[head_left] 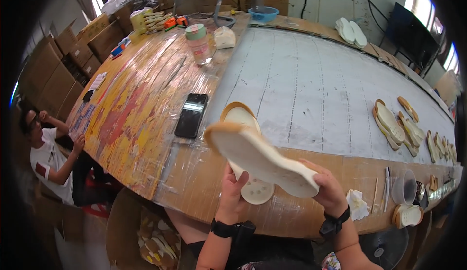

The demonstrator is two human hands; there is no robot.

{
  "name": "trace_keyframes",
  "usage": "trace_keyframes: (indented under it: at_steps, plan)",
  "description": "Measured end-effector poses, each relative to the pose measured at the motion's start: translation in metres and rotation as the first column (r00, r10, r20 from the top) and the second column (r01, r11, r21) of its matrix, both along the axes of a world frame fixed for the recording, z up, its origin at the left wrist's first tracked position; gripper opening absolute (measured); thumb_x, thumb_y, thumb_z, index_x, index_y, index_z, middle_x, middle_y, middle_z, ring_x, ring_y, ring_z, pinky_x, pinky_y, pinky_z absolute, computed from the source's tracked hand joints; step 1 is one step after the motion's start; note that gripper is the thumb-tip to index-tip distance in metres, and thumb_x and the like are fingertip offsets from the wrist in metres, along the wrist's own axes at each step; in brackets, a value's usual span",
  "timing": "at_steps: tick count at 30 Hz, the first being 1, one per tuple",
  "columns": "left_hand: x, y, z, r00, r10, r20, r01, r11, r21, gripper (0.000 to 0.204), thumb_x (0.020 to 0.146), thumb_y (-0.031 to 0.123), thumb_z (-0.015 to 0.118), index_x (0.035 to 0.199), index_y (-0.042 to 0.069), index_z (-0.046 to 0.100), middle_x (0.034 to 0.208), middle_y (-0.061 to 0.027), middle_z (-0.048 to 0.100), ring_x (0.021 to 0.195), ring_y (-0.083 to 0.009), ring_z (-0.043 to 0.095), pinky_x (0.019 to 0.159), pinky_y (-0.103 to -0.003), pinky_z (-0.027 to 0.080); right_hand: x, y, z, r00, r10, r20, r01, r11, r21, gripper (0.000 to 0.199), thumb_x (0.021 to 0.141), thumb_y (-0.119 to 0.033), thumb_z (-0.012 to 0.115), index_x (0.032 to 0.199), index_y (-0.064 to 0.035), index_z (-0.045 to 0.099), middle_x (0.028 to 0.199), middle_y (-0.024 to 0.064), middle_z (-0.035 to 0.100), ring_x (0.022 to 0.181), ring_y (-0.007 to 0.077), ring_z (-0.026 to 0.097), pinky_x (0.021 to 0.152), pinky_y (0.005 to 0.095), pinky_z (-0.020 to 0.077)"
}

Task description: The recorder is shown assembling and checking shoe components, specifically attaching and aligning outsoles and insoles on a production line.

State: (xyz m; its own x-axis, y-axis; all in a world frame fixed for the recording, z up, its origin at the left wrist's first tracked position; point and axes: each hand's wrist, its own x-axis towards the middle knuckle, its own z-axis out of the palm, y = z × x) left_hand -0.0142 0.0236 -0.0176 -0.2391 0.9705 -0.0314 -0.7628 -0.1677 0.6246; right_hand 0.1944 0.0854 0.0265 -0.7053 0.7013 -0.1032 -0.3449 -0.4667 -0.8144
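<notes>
Clasping one end of a cream, tan-edged insole (258, 155) with curled fingers of the right hand (332, 188), right of the smartphone (191, 116). Pinching a second insole (257, 193), also right of the smartphone, in the left hand (233, 192). Having a green-lidded jar (198, 46) beyond the smartphone.

The left forearm (215, 251) and right forearm (354, 251) were angled slightly inward. The left hand (232, 195) was closed in a grip, thumb (242, 179) upward; the right hand (332, 191) was turned inward, fingers (311, 166) curled.
</notes>
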Motion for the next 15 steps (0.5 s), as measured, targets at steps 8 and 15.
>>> trace_keyframes:
  at_steps: [8,15]
  plan:
    - [0.016,-0.027,0.007,0.916,-0.071,0.394,0.069,0.997,0.021,0.043,0.089,0.029,0.039,0.124,0.004,0.033,0.121,-0.0103,0.043,0.116,-0.0232,0.038,0.098,-0.035,0.031,-0.034,-0.055,-0.011,0.929,-0.366,0.051,0.359,0.926,0.120,0.053,0.085,-0.017,0.050,0.131,-0.0019,0.028,0.128,0.0089,0.037,0.114,0.0176,0.040,0.094,0.0293,0.0321]
    - [0.025,-0.034,0.011,0.928,-0.213,0.307,0.195,0.977,0.088,0.049,0.091,0.030,0.030,0.132,0.005,0.021,0.134,-0.0106,0.028,0.125,-0.0228,0.026,0.102,-0.037,0.026,-0.049,-0.075,-0.009,0.908,-0.353,0.228,0.133,0.756,0.641,0.057,0.078,-0.016,0.059,0.127,-0.0005,0.034,0.128,0.0171,0.035,0.120,0.0254,0.034,0.098,0.0318,0.0262]
